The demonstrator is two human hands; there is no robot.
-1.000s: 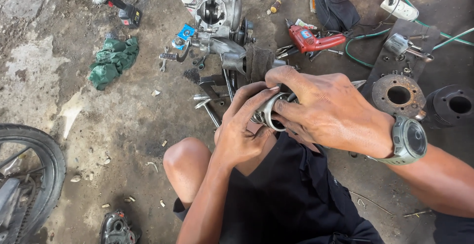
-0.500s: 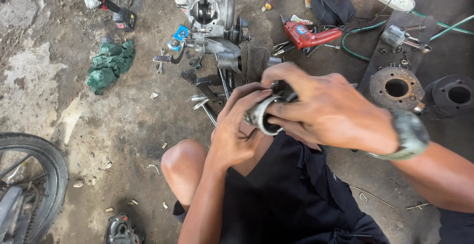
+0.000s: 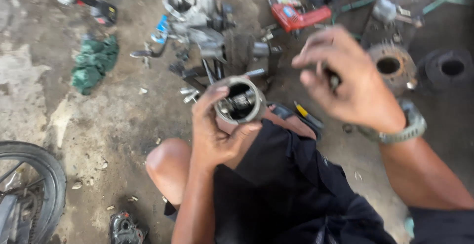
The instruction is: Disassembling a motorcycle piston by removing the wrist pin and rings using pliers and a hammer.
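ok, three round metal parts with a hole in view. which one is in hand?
The shiny metal ring, gripped by the left hand above the knee. The rusty disc and the black ring lie on the floor at right, untouched.

No packages, labels, signs or screens in view.

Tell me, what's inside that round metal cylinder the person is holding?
Inside the metal cylinder in the left hand, dark and silvery metal parts show, too blurred to identify. The cylinder's wall and the fingers hide anything deeper.
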